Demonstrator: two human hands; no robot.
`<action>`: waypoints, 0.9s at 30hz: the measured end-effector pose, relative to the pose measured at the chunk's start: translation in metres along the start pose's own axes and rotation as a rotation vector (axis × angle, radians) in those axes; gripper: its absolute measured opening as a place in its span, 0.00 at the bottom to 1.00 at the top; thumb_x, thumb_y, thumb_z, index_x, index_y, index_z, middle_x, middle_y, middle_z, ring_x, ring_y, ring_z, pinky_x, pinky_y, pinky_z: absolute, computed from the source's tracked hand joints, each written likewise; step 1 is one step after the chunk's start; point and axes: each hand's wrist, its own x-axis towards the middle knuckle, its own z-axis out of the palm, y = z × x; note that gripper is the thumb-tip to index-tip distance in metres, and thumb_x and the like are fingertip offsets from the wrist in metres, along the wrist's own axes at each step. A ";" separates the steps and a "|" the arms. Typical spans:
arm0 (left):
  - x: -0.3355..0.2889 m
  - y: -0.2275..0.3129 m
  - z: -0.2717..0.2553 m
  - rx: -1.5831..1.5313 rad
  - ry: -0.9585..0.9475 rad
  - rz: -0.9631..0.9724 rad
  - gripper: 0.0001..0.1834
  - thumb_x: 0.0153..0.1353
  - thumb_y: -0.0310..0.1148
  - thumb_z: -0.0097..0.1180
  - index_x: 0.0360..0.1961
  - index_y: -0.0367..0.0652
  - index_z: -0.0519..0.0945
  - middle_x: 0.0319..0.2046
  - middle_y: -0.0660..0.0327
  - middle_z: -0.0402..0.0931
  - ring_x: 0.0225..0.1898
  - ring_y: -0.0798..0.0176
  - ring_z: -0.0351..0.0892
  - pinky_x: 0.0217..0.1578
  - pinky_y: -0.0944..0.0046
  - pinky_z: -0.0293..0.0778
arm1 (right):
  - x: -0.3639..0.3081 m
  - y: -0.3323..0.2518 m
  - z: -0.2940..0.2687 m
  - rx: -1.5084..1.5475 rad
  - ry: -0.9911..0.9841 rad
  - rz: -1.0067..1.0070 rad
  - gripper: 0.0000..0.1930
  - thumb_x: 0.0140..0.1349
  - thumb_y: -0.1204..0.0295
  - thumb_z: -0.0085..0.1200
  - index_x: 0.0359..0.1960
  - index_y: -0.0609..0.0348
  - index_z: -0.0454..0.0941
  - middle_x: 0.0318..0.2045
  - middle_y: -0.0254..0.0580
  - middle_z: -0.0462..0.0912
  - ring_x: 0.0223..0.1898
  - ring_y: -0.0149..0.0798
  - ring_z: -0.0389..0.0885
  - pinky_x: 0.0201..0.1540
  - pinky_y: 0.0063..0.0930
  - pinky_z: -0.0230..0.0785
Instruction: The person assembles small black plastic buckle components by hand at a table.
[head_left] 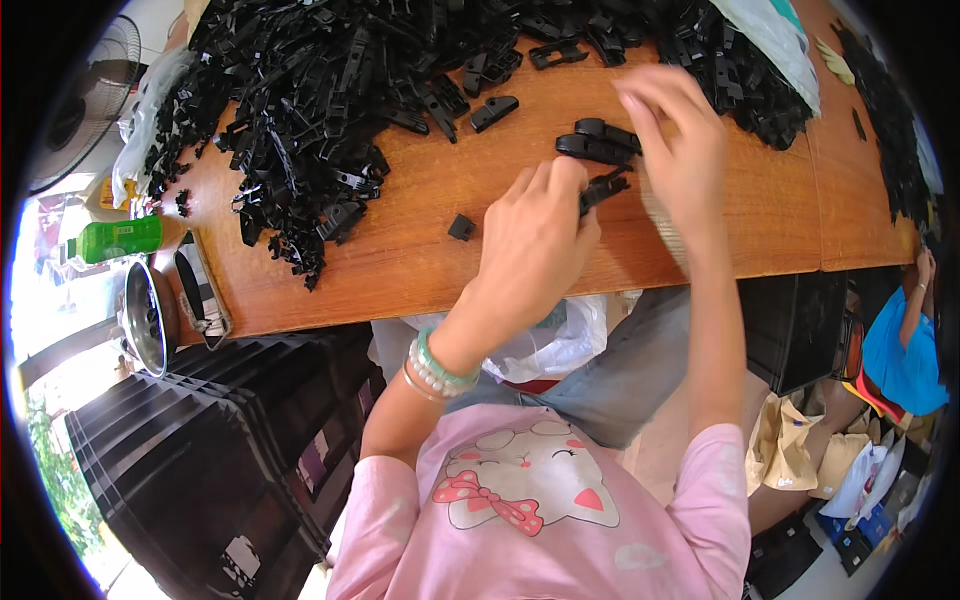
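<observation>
My left hand (pixel 530 235) is closed round a small black plastic part (pixel 603 190), which sticks out past the thumb side over the brown tabletop. Just to the right, my right hand (pixel 682 140) is raised with its fingers stretched out and slightly blurred; nothing shows between them. Beyond the held part, between the two hands, lie black rounded plastic pieces (pixel 598 143) close together. To the left of my left hand rests a small black block (pixel 461 227). A single black part (pixel 494 113) lies farther off, near the large heap of black plastic parts (pixel 340 80).
Another heap of black parts (pixel 740 80) lies at the far right beside a plastic bag. A green bottle (pixel 120 240), a metal bowl (pixel 146 318) and a fan (pixel 95 95) are at the left. Black crates (pixel 190 480) stand below. Another person in blue (pixel 905 345) sits at right.
</observation>
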 end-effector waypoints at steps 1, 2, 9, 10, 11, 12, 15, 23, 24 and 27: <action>-0.004 0.004 -0.006 -0.178 -0.054 -0.165 0.10 0.50 0.21 0.59 0.34 0.36 0.73 0.31 0.54 0.75 0.33 0.57 0.77 0.34 0.64 0.73 | 0.018 0.019 0.009 -0.143 -0.018 -0.162 0.05 0.55 0.82 0.55 0.33 0.65 0.79 0.36 0.42 0.80 0.37 0.43 0.78 0.37 0.30 0.70; -0.009 0.006 -0.012 -0.173 -0.050 -0.165 0.10 0.50 0.21 0.59 0.34 0.36 0.73 0.31 0.54 0.75 0.33 0.57 0.77 0.34 0.64 0.73 | 0.030 0.031 0.020 -0.138 -0.014 -0.165 0.05 0.55 0.82 0.55 0.33 0.65 0.79 0.36 0.42 0.80 0.37 0.43 0.78 0.37 0.30 0.70; -0.030 -0.013 -0.022 -0.500 0.156 -0.156 0.10 0.55 0.18 0.55 0.40 0.34 0.76 0.29 0.57 0.77 0.29 0.66 0.78 0.30 0.69 0.73 | 0.029 0.033 0.035 -0.404 -0.099 -0.359 0.07 0.52 0.81 0.59 0.34 0.61 0.81 0.45 0.38 0.77 0.42 0.41 0.77 0.45 0.33 0.71; -0.034 -0.017 -0.024 -0.601 0.162 -0.265 0.10 0.56 0.18 0.54 0.41 0.34 0.76 0.30 0.58 0.78 0.30 0.68 0.78 0.31 0.70 0.73 | 0.020 0.020 0.031 -0.144 -0.052 -0.244 0.09 0.49 0.83 0.60 0.34 0.63 0.80 0.44 0.40 0.77 0.42 0.41 0.78 0.44 0.33 0.71; -0.033 -0.013 -0.032 -0.703 0.102 -0.378 0.12 0.60 0.20 0.53 0.45 0.32 0.75 0.35 0.57 0.79 0.32 0.70 0.78 0.32 0.70 0.73 | 0.012 -0.001 0.023 -0.138 -0.064 -0.239 0.09 0.49 0.83 0.60 0.34 0.63 0.80 0.44 0.40 0.77 0.42 0.41 0.78 0.44 0.33 0.71; -0.034 -0.015 -0.035 -0.708 0.104 -0.385 0.12 0.60 0.20 0.53 0.45 0.32 0.75 0.35 0.57 0.79 0.32 0.70 0.78 0.32 0.70 0.73 | 0.006 -0.030 0.012 0.326 -0.089 0.138 0.11 0.48 0.83 0.61 0.35 0.63 0.80 0.43 0.40 0.77 0.43 0.40 0.78 0.46 0.33 0.70; -0.030 -0.020 -0.038 -1.008 0.071 -0.496 0.17 0.65 0.28 0.52 0.51 0.28 0.72 0.35 0.55 0.79 0.33 0.68 0.79 0.32 0.71 0.73 | -0.025 -0.064 -0.008 0.837 -0.137 0.479 0.14 0.47 0.83 0.63 0.37 0.63 0.79 0.42 0.40 0.78 0.44 0.38 0.77 0.49 0.33 0.69; -0.037 -0.005 -0.033 -1.276 0.093 -0.604 0.18 0.66 0.31 0.52 0.51 0.29 0.72 0.39 0.57 0.78 0.34 0.67 0.79 0.37 0.69 0.77 | -0.063 -0.059 -0.002 0.548 -0.185 0.278 0.16 0.43 0.83 0.64 0.37 0.63 0.79 0.39 0.43 0.81 0.44 0.43 0.77 0.49 0.33 0.68; -0.038 -0.006 -0.031 -1.271 0.097 -0.600 0.18 0.65 0.31 0.53 0.51 0.29 0.72 0.40 0.57 0.77 0.34 0.67 0.79 0.38 0.69 0.78 | -0.062 -0.061 -0.003 0.505 -0.165 0.213 0.17 0.41 0.83 0.65 0.37 0.63 0.79 0.39 0.43 0.81 0.43 0.43 0.78 0.48 0.32 0.69; -0.038 0.003 -0.037 -1.361 -0.086 -0.671 0.14 0.62 0.30 0.57 0.45 0.30 0.76 0.36 0.59 0.78 0.33 0.69 0.79 0.36 0.70 0.77 | -0.063 -0.069 -0.002 0.477 -0.129 0.118 0.18 0.40 0.83 0.65 0.37 0.62 0.80 0.38 0.43 0.81 0.42 0.43 0.78 0.46 0.33 0.69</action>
